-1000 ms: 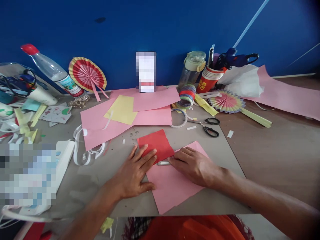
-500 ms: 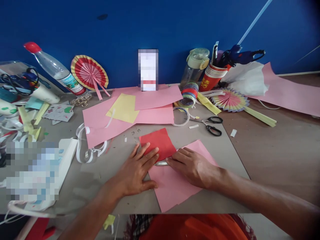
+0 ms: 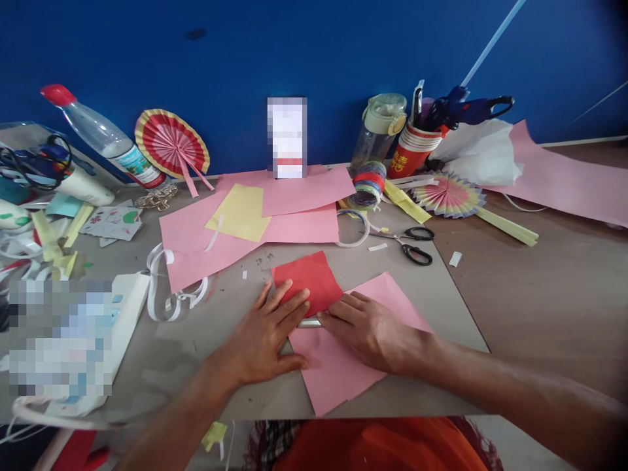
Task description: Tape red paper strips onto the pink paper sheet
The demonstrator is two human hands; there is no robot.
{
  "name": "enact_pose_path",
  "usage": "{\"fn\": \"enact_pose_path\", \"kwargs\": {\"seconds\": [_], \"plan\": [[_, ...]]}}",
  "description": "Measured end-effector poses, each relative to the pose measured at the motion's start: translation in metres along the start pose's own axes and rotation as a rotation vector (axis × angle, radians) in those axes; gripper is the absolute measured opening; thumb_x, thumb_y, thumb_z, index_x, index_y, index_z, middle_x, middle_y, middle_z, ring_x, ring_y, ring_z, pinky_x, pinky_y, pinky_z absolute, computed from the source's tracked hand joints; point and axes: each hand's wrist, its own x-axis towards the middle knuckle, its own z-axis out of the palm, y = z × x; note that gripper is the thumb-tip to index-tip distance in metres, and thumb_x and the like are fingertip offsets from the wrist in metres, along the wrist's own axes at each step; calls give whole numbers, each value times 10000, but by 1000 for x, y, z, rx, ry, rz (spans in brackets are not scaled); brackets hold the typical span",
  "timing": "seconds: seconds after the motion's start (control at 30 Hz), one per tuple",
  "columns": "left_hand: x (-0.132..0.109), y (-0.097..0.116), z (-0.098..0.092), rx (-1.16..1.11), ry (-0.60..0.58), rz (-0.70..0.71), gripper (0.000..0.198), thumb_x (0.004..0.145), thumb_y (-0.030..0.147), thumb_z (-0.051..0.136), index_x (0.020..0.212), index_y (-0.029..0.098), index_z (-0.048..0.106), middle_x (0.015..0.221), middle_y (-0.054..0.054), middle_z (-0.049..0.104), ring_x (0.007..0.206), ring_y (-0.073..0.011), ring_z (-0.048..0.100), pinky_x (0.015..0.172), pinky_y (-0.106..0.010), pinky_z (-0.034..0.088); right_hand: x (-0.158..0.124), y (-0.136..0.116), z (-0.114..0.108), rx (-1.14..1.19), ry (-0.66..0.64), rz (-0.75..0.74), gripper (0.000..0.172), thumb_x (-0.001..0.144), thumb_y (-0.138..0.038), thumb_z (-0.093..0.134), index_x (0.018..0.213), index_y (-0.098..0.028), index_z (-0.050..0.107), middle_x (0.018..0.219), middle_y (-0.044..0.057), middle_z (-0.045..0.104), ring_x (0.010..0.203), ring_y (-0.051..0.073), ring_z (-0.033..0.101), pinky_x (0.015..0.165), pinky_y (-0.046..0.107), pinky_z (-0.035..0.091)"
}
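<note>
My left hand lies flat with its fingers spread, pressing down the near corner of a red paper square. The red square overlaps a pink sheet on a grey board. My right hand rests on the pink sheet, fingers bent and pinching a small silvery tool that lies along the red paper's near edge. The fingertips of the two hands almost touch. I cannot make out what the tool is.
Larger pink sheets and a yellow sheet lie behind. Black-handled scissors, coloured tape rolls, a red cup of tools, a bottle, paper fans, white ribbon and a white power strip surround the board.
My right hand has slid a little to the left along the red paper's near edge with the tool. My left hand stays pressed on the red paper.
</note>
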Motion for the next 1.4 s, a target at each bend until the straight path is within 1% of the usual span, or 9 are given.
{"fn": "enact_pose_path", "kwargs": {"seconds": [0.1,0.27,0.37,0.53,0.87,1.03,1.1,1.23,1.4], "plan": [[0,-1,0,12,8,7,883,801,677,468,1482,212,152,1501,-86,317,1413,-359,105,1112,-601,104,1,0,1,11,23,0,219,894,-130,413,1005,-115,602,860,92,594,719,177,470,684,318,405],[-9,0,-6,49,42,17,907,809,660,476,1485,168,125,1516,-143,258,1409,-365,124,1114,-594,91,-2,1,3,24,42,-34,291,910,-126,399,1151,-112,562,951,115,608,841,201,516,741,344,430],[-20,3,-10,54,41,-1,866,842,602,483,1488,165,105,1497,-139,308,1411,-351,131,1116,-589,85,-3,2,4,32,58,-30,304,908,-120,401,1168,-112,557,963,118,611,864,207,524,753,351,436],[-29,7,-5,52,17,-33,769,857,555,494,1476,214,190,1470,-92,378,1408,-346,150,1109,-613,89,-5,3,9,22,87,-31,287,883,-95,418,1120,-113,577,908,109,602,804,194,521,735,352,430],[-26,7,-4,20,-15,-57,732,869,584,440,1463,207,238,1500,-71,325,1412,-340,132,1121,-591,69,-7,-1,10,30,71,-6,303,878,-101,396,1103,-117,598,923,121,614,813,204,528,722,356,452],[-18,17,-2,-18,71,-179,400,937,368,408,1296,216,498,1410,-65,470,1384,-290,253,1122,-568,151,-4,-1,9,46,75,20,315,884,-100,396,1119,-139,603,941,113,618,827,201,534,746,356,454],[-14,21,-2,-29,82,-239,342,927,316,425,1229,206,541,1385,-66,496,1367,-284,288,1114,-571,181,-4,-1,7,54,48,28,321,876,-90,405,1126,-140,601,944,112,617,836,199,535,755,350,451],[-11,25,-3,-53,62,-288,323,895,296,473,1199,209,538,1390,-56,487,1357,-288,299,1111,-590,176,-4,1,2,68,-7,39,319,855,-64,424,1106,-143,604,916,104,609,821,192,540,743,335,449],[-11,24,-5,-71,42,-285,330,892,312,486,1205,216,528,1390,-60,484,1359,-289,292,1113,-588,174,-5,3,1,75,-44,45,356,827,-28,439,1131,-139,589,941,106,609,876,197,561,783,342,461]]}}
